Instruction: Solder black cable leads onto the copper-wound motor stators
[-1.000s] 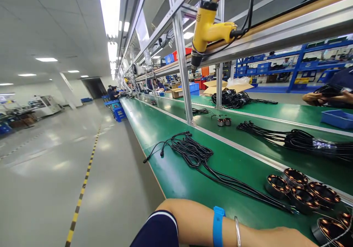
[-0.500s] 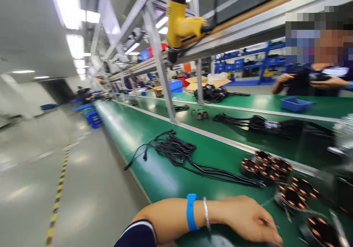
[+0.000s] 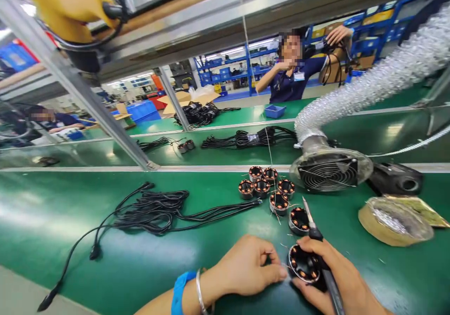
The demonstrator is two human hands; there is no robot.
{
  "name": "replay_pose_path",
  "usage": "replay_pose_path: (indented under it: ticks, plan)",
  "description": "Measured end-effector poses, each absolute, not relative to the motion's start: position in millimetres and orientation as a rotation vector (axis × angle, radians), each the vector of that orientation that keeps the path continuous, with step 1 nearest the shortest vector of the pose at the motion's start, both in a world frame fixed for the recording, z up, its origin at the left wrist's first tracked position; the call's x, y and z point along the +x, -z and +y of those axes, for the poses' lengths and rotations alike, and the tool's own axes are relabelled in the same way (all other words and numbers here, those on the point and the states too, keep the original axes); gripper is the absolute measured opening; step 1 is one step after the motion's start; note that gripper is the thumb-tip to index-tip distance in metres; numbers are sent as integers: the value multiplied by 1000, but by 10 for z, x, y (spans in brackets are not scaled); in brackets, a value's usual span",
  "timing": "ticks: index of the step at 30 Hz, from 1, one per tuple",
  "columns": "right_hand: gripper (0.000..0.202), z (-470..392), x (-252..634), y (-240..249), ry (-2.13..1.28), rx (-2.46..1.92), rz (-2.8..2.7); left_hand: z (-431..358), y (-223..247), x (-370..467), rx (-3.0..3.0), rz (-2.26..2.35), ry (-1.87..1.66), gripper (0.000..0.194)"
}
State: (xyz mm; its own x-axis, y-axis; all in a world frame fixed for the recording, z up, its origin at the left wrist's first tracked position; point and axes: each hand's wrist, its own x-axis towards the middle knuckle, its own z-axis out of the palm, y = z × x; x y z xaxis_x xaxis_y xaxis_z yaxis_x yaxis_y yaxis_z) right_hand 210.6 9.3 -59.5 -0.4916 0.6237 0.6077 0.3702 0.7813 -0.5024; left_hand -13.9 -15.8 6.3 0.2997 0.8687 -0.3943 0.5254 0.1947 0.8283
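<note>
My right hand (image 3: 337, 273) grips a soldering iron (image 3: 316, 235), its tip slanting up and away. The thumb and fingers of that hand also rest around a motor stator (image 3: 303, 264), a dark ring with copper windings. Left of this ring, my left hand (image 3: 251, 266) is closed in a pinch at a thin wire lead by the stator's edge; the fingertips partly hide it. Another stator (image 3: 298, 221) stands just beyond, close to the iron's tip. Farther back sits a group of several stators (image 3: 262, 188) with loose wire ends.
Black power cables (image 3: 151, 212) lie bundled on the green bench at left. Behind the stators is a fume extractor (image 3: 328, 172) with a silver hose. A round tin-like container (image 3: 395, 221) stands at right. A yellow heat gun (image 3: 70, 10) hangs overhead. A co-worker (image 3: 291, 76) handles cables across the bench.
The view has swung right, bringing the extractor and my right hand with the soldering iron into sight. My left hand, earlier near the stators, now pinches beside one stator.
</note>
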Motion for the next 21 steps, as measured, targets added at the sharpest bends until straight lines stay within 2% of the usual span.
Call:
replay_pose_path:
  ticks: [3, 10, 17, 21]
  plan:
    - [44, 78, 2108, 576, -456, -787, -2109, -165, -147, -196, 1674, 1460, -346, 13]
    - [47, 81, 2085, 560, -556, -823, -2059, -72, -132, -260, 1712, 1443, -316, 17]
    - [49, 66, 2055, 531, -644, -834, -2049, -113, 1, -114, 1243, 1135, -572, 44]
    - [45, 89, 1996, 527, -630, -811, -2025, -150, -84, -42, 1245, 1096, -534, 52]
